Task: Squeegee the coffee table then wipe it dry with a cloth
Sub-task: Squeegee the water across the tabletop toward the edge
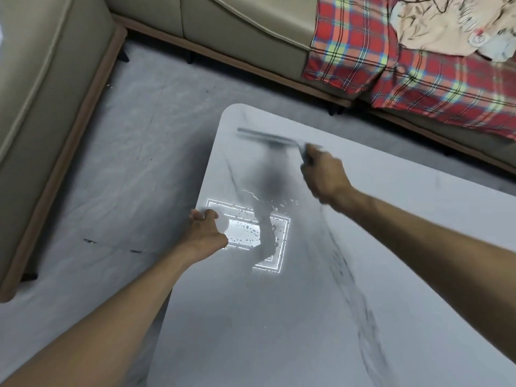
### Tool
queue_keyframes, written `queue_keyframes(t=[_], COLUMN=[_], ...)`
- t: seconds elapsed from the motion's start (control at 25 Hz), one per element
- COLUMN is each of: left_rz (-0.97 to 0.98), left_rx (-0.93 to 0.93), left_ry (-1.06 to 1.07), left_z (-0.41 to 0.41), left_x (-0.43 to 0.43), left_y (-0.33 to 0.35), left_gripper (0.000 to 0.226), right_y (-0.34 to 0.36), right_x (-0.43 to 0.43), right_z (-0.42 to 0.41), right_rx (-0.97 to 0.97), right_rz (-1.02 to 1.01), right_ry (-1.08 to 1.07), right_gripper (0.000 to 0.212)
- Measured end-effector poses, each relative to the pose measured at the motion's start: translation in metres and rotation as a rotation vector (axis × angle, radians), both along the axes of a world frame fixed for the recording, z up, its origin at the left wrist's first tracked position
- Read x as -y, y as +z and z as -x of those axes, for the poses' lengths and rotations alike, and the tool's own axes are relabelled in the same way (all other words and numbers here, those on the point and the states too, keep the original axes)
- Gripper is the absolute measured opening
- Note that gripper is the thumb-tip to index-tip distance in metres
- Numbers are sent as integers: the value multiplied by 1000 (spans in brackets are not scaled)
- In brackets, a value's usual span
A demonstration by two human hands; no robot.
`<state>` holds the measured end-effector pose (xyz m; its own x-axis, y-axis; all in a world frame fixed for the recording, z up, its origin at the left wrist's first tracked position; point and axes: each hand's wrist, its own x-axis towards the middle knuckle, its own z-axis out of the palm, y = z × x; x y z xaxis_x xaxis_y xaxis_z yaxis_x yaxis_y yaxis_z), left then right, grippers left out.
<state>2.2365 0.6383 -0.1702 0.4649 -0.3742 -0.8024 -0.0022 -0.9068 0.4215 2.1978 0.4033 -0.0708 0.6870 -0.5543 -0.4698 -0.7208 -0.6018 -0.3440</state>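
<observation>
On the wet coffee table (279, 317), blurred grey squeegee (265, 136).

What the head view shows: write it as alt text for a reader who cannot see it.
A right hand grips a squeegee, its blade at the far end of a wet grey table, blurred by motion. The left hand holds the table's left edge beside bright water drops. A sofa with a plaid blanket stands behind.

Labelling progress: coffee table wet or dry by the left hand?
Wet: water droplets and a streak show in the light reflection on the coffee table, beside the left hand.
</observation>
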Motion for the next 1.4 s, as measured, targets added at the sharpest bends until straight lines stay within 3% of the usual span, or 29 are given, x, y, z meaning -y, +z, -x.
queue_keyframes(t=[0.08, 0.2, 0.36, 0.48, 0.6, 0.72, 0.84, 1.04, 1.16, 1.4], left_rz=[16, 40, 35, 64, 90, 120, 132, 122, 83, 66], left_rx=[22, 37, 35, 86, 166, 124, 137, 316, 299, 92], left_ry=[28, 71, 62, 77, 73, 175, 346, 669, 666, 468], left_z=[2, 5, 5, 11, 15, 17, 20, 15, 14, 33], left_x=[-2, -3, -1, -7, -19, -31, -44, -72, -84, -71], left_y=[1, 3, 4, 5, 1, 1, 3, 4, 2, -4], left_gripper=[69, 72, 69, 51, 42, 39, 32, 22, 26, 33], right_y=[-17, -40, -50, -45, -33, -16, -4, -32, -54, -57], right_x=[-1, -14, -36, -42, -29, -6, -3, -68, -104, -51], right_z=[-45, -62, 2, 75, 143, 184, 177, 90, 60, 98], right_rx=[49, 28, 52, 12, -106, -186, -115, 22, 2, 5], right_rz=[-66, 5, 55, 5, 23, 29, 36, -23, 29, 20], right_ry=[-114, -50, 198, 325, 375, 367, 406, 888, 1116, 920], right_gripper=[17, 22, 46, 56, 59, 59, 52, 46, 45, 38])
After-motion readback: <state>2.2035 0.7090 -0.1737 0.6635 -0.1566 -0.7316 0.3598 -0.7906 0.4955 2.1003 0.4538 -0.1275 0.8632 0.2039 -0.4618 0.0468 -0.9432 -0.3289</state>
